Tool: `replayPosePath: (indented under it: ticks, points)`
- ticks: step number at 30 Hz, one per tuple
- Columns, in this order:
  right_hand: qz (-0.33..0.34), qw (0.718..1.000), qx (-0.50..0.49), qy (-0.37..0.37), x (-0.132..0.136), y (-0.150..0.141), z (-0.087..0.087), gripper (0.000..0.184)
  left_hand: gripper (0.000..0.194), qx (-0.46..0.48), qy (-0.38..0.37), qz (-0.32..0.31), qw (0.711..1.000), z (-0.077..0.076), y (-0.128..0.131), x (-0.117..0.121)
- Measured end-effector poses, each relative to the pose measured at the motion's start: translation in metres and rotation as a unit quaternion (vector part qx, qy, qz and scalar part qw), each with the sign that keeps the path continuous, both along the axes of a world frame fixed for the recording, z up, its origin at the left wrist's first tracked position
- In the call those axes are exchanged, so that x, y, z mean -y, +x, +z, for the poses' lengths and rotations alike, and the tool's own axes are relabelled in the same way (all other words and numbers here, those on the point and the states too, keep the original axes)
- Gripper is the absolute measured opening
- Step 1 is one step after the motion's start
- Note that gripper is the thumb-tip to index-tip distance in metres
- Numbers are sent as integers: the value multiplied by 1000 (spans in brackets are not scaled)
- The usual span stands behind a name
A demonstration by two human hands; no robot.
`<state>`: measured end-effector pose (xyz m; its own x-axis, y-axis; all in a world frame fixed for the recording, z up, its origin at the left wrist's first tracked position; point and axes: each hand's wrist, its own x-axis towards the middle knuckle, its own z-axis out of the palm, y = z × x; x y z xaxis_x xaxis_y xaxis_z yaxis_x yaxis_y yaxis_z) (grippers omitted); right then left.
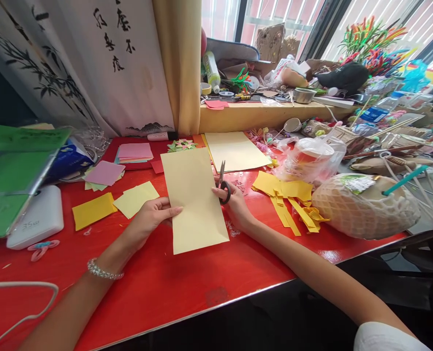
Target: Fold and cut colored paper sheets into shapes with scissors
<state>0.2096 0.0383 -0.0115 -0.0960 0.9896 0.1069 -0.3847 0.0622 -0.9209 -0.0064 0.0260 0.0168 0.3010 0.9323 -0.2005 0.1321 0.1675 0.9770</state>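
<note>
At centre-left, the left hand pinches the left edge of the pale yellow sheet upright mid-frame. It looks light, smooth and easily creased, so edge holds with flat fingers should suit it. Right of centre, the right hand grips scissors, thumb at the sheet's right edge.

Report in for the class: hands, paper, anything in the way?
Left hand pinching cream sheet at left edge. Right hand holding scissors by its right edge. Yellow scraps to the right, not touching the sheet.
</note>
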Motion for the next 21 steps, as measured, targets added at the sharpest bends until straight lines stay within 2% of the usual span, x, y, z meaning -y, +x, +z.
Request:
replayPosePath:
  ticks: [3, 12, 17, 21]
  points:
    - [-21, 1000, 10, 4, -1, 2, -2, 36, 40, -9, -1, -2, 1000, -1, 1, 0]
    - [34, 998, 55, -5, -1, 3, 1, 38, 36, -32, 5, -13, 999, -1, 3, 1]
    - [17, 999, 51, 4, 0, 3, 1, 37, 36, 15, -3, 9, 1000, -2, 9, 7]
    - [8, 998, 54, 14, 0, 3, 1, 37, 37, 92, -50, 25, 994, -4, 17, 13]
